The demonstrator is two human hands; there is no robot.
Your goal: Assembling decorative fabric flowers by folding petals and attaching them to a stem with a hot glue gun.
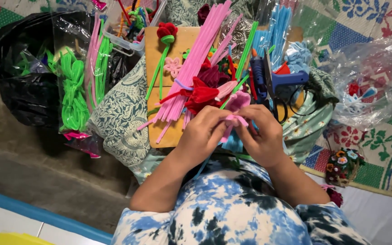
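- Nearest the camera is the person's blue-and-white tie-dye shirt (232,213), with both forearms reaching forward from it to meet over the lap.
- The left hand (203,134) and right hand (262,136) are both pressed together on a short pink fuzzy pipe cleaner piece (234,120), fingertips pinching it from either side.
- The step in hand looks like bending or twisting that piece into a loop or petal; the next move would call for a firm pinch on one side while the other hand turns the free end.
- The piece lies roughly crosswise between the hands, long axis left to right; which way its ends point I cannot tell, fingers hide them.
- It sits just in front of the wooden board (162,56), near the bundle of long pink pipe cleaners (196,63) and the blue glue gun (273,79).
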